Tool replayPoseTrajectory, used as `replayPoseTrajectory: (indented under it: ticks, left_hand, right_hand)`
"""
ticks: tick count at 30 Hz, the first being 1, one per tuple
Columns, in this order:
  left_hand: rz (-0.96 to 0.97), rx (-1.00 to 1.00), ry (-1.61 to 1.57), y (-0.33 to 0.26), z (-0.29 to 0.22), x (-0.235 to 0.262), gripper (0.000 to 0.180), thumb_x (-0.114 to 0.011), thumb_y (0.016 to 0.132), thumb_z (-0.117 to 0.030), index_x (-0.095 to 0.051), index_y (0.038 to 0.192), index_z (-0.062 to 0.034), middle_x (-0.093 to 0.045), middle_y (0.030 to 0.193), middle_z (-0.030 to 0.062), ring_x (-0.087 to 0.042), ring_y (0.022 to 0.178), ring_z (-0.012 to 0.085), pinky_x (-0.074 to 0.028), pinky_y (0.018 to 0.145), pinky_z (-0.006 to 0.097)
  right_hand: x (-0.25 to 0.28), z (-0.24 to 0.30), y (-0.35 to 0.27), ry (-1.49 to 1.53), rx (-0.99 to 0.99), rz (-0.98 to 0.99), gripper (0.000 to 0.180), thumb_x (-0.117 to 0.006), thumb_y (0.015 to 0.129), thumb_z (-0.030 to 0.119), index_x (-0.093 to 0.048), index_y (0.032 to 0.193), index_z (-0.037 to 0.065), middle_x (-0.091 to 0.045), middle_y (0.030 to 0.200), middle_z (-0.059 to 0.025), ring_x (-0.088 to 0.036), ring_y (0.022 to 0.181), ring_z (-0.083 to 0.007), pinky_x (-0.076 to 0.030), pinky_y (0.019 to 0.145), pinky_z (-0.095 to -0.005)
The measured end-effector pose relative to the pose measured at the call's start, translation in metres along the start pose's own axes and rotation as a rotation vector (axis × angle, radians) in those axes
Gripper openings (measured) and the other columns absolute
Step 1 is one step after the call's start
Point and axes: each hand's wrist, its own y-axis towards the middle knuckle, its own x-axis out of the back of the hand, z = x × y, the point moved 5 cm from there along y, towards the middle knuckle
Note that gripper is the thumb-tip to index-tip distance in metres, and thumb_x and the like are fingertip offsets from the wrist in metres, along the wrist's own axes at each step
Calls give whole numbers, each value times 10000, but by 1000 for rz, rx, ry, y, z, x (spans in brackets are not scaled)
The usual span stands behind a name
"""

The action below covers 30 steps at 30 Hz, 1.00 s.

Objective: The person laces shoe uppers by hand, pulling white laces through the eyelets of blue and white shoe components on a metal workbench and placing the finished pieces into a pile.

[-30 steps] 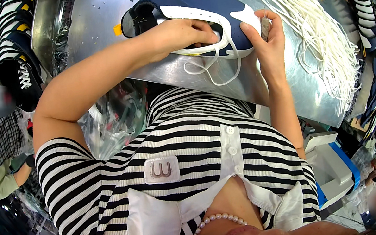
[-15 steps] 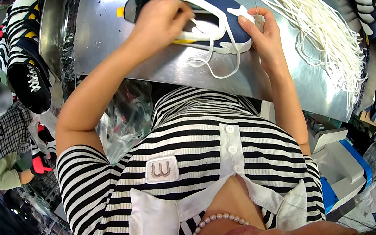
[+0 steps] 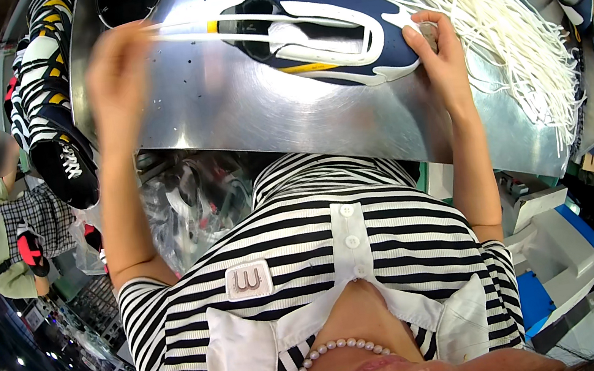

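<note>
A navy shoe upper (image 3: 383, 13) with white trim and a yellow stripe lies on its sole side on the metal table, its toe toward my right hand. My right hand (image 3: 439, 45) grips the toe end, thumb on the near side and fingers round the tip. Two strands of a white shoelace (image 3: 186, 31) run taut from the shoe's throat, out over its heel, to my left hand (image 3: 118, 78). That hand is closed on the lace ends beyond the heel, smeared by motion. A yellow tab shows at the heel.
On the metal table (image 3: 224, 112), a big bundle of loose white laces (image 3: 490, 41) lies to the right. Stacked laced shoes (image 3: 63, 163) line the left edge; a black shoe (image 3: 127, 0) sits at the far left. More shoes stand far right. Another person (image 3: 30, 225) works at left.
My left hand has swung left from the shoe's opening, drawing the lace out straight; its loose loop beside the toe is gone. The shoe appears slightly lower right, still in my right hand.
</note>
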Motion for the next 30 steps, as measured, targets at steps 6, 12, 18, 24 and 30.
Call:
replayPoseTrajectory:
  ticks: [6,12,18,24,30]
  left_hand:
    - [352,-428,-297,18,-112,-89,40,-675,843,-42,-660,850,-5,-633,1242,144,-614,990,226,-481,817,325]
    - [206,-515,-146,26,-123,-143,68,-719,818,-65,-686,876,-49,-663,1139,75,-598,1008,251,-480,830,334]
    - [266,-408,80,17,-107,-133,226,-707,867,-195,-685,1009,-21,-681,1026,128,-635,934,289,-497,797,365]
    - [934,671,-565,12,-57,-181,529,-587,941,-547,-705,973,-32,-684,878,68,-614,779,128,-501,739,279]
    - [746,758,-549,-5,-50,-202,334,-699,880,-400,-721,864,-67,-662,743,21,-530,554,69,-420,510,242]
  right_hand:
    - [11,36,0,-489,350,-328,307,-746,855,319,-707,1029,68,-648,761,-31,-611,633,-156,-474,599,-285]
    - [-29,52,-11,437,68,179,169,-714,882,128,-703,1033,51,-582,805,58,-486,699,-13,-389,618,-169]
    - [-48,34,5,615,-50,142,169,-655,903,80,-644,1054,3,-641,805,14,-398,585,0,-291,510,-168]
    - [-61,29,13,265,-20,81,400,-710,848,119,-577,1201,-14,-725,936,-139,-690,818,-193,-528,731,-304]
    - [-58,27,8,107,-7,87,461,-719,828,133,-547,1236,7,-715,979,-204,-704,860,-302,-536,774,-362]
